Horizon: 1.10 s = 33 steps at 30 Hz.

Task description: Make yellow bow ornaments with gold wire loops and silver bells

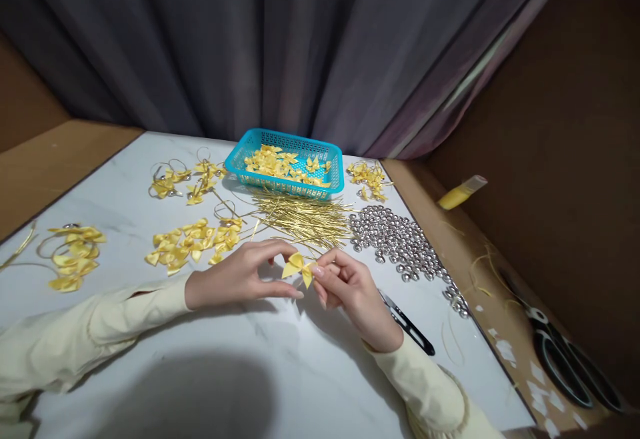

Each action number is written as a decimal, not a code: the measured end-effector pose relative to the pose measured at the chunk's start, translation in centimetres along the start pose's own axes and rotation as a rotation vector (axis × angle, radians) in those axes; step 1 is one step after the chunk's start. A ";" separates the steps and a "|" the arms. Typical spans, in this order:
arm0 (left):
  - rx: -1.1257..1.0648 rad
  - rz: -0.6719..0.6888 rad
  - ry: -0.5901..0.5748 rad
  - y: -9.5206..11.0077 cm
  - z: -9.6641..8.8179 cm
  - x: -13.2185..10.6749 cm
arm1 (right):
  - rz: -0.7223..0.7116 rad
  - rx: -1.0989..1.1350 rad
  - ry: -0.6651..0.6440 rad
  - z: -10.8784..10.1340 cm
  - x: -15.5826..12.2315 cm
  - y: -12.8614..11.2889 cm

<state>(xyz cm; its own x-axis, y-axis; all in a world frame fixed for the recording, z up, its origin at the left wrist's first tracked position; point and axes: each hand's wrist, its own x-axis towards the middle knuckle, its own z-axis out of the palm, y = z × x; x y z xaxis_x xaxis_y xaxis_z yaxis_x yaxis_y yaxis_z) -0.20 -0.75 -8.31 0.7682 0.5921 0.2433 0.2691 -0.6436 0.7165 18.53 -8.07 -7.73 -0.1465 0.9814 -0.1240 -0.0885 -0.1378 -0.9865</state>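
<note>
Marbled worktop (320,379), dark curtain (290,39) beyond | right hand (353,289): fingers gripping yellow bow (294,265), near middle | left hand (235,275): fingers parted, contact unclear | far left, wired beaded bows (167,182) look finished | seemingly unjoined: basket (337,172) bows, gold wires (305,219), silver beads (395,235)

You are facing a dark grey-purple draped fabric curtain (295,45) that is hanging ahead, while on your right a yellow tube with a clear end (455,196) is showing and black-handled scissors (543,324) are lying near small white scraps (507,351) on brown board (425,207).
</note>
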 end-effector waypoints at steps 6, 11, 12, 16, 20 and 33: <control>0.072 0.353 0.113 0.5 0.3 -0.5 | -0.550 -0.581 0.038 0.0 -0.7 1.3; 0.422 0.601 0.238 0.1 0.0 -0.8 | -1.018 -0.996 0.082 -0.5 -0.8 2.6; 0.493 0.636 0.246 0.1 -0.1 -0.8 | -1.080 -1.040 0.077 -0.6 -0.8 2.6; 0.651 0.708 0.260 0.3 -0.5 -0.7 | -1.267 -1.168 0.090 -0.9 -0.8 2.2; 0.693 0.768 0.290 0.3 -0.4 -1.0 | -1.311 -1.222 0.114 -0.9 -1.2 1.7; 0.641 0.806 0.174 0.3 0.1 -1.4 | -1.302 -1.191 0.126 -0.5 -1.0 2.3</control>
<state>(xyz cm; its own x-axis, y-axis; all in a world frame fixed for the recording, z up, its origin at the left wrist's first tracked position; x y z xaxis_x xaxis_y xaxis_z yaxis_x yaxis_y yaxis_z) -1.17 -1.82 -8.49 0.7764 -0.0980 0.6225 0.0108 -0.9856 -0.1686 18.99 -9.31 -9.92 -0.4971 0.3767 0.7816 0.6320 0.7744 0.0288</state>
